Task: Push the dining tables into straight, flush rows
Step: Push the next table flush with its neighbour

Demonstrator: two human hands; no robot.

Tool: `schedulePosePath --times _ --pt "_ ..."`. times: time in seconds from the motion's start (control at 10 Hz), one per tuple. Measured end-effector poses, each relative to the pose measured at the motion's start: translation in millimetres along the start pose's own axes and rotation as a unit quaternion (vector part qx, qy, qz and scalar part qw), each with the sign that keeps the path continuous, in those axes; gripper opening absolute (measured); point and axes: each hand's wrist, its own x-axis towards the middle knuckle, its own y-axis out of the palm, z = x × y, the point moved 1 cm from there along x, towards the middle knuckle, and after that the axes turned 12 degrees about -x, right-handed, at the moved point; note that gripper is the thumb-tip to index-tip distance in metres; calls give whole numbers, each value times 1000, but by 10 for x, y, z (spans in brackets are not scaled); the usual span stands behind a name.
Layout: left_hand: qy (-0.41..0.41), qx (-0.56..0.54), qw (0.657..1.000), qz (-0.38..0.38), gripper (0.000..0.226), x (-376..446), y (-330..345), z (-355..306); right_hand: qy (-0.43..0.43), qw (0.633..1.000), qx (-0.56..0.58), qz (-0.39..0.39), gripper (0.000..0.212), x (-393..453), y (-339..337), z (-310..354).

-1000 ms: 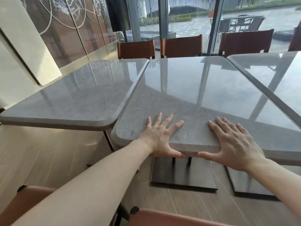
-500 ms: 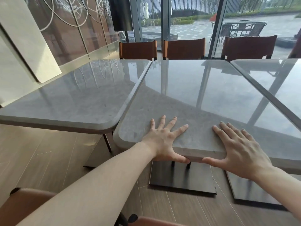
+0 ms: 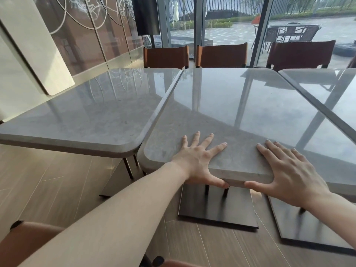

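left hand (image 3: 199,160): fingers splayed flat on middle table (image 3: 240,105), thumb under near edge | right hand (image 3: 289,170): same, flat, thumb at edge | left table (image 3: 86,116) just left of fingers, touching middle table's side, near edges not flush

Both hands lie flat on the near edge of the middle table (image 3: 240,105), left hand (image 3: 200,160) and right hand (image 3: 289,170) with fingers spread and thumbs hooked under the rim; the left table (image 3: 86,116) sits angled, touching it at the near corner
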Motion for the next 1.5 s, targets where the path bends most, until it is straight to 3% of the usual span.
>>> schedulePosePath --times 1.5 --pt "6 -7 1000 -14 114 413 -88 188 6 1000 5 2 134 426 51 -61"
